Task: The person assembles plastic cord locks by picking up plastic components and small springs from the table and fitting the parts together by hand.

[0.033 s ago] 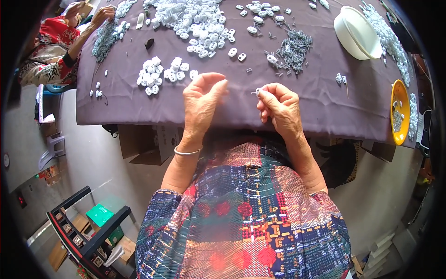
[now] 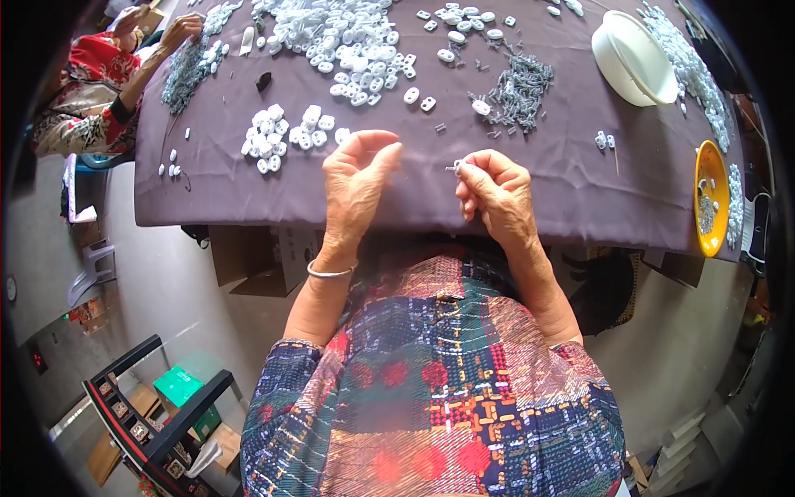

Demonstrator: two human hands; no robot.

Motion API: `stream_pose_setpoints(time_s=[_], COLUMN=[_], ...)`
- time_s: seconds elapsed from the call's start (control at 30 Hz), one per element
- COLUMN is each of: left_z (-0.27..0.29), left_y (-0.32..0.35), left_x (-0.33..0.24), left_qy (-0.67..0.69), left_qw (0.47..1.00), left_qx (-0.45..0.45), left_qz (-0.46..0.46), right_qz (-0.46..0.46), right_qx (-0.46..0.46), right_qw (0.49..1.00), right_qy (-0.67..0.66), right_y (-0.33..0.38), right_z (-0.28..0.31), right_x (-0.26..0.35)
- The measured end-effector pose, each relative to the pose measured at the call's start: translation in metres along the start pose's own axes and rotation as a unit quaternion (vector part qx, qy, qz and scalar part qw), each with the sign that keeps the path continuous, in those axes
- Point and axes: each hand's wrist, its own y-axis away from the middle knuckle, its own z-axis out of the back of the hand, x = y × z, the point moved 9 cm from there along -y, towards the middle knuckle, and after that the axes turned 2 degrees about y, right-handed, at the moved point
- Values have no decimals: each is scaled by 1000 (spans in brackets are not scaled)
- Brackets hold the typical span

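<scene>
Between the thumb and fingers of my right hand (image 2: 499, 192) is a small white plastic piece (image 2: 458, 166). A thin pin-like bit sticks out of it to the left. My left hand (image 2: 358, 178) is raised over the cloth a short way to the left, thumb and forefinger tips together. Those fingertips are slightly blurred, and anything in them is too small to make out. Just beyond my left hand lies a group of white two-holed oval pieces (image 2: 267, 137), with a smaller cluster (image 2: 311, 128) beside it.
A dark cloth covers the table (image 2: 273, 199). Farther off lie a large heap of white pieces (image 2: 356, 50) and a pile of small grey pins (image 2: 522, 91). At the right stand a white tub (image 2: 609, 62) and a yellow bowl (image 2: 704, 236). A co-worker's hand (image 2: 180, 31) works at the far left.
The view has shifted very slightly. Both hands keep nearly the same pose, and my right hand still holds the white piece.
</scene>
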Motion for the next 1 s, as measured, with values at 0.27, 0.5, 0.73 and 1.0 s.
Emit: stream_pose_setpoints(time_s=[0.27, 0.5, 0.73, 1.0], left_z=[-64, -119, -102, -35], left_y=[-33, -51, -51, -16], left_x=[-36, -43, -39, 21], left_qy=[-244, -385, -257, 214], left_qw=[939, 852, 920, 952], left_qx=[90, 136, 151, 95], left_qz=[-226, -328, -254, 198], right_qz=[24, 29, 34, 35], right_qx=[29, 40, 42, 51], right_qw=[993, 983, 981, 978], right_qy=[-112, -178, -185, -199], right_y=[2, 0, -2, -4], right_z=[2, 6, 7, 3], right_x=[1, 4, 5, 6])
